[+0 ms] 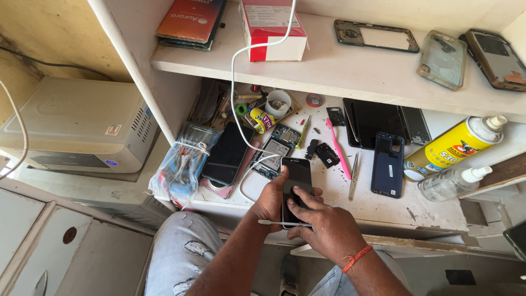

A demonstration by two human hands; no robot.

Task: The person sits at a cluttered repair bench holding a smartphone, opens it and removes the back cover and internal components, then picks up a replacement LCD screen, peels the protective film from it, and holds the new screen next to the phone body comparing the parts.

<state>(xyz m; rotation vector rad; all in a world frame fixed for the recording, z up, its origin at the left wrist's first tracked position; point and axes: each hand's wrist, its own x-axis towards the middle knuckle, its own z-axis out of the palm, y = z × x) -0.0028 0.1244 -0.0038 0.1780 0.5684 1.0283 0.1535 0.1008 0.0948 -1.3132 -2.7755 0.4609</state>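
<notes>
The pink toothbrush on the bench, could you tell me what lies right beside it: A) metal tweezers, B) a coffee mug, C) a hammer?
A: the metal tweezers lie just beside the pink toothbrush on the white bench.

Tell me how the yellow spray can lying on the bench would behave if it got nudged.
The yellow spray can lies on its side, so its round body would probably roll. The clear pump bottle beside it might stop it. Its smooth, glossy wall looks slippery to grip, and it is likely stiff rather than squashy.
</notes>
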